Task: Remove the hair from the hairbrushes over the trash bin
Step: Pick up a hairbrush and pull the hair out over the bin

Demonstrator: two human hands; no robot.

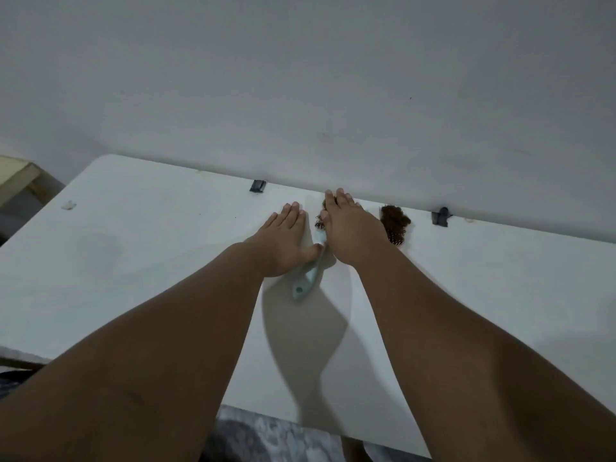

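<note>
A light blue hairbrush [306, 276] lies on the white table [150, 248], its handle pointing toward me. Brown hair [319, 223] shows at its head, most of which is hidden beneath my right hand [350, 228]. That hand lies flat over the head with its fingers stretched to the table's far edge. My left hand [283, 241] rests flat on the table just left of the brush, its thumb touching the handle. A second brush [395, 228], packed with curly brown hair, lies right of my right hand and is partly hidden by my wrist. No trash bin is in view.
The table's far edge meets a plain grey wall [300, 78]. Two black clips [257, 186] [441, 216] sit on that edge. A small pale scrap [68, 205] lies at the table's far left, with a wooden frame [16, 178] beyond it. Grey patterned fabric [266, 435] shows below the near edge.
</note>
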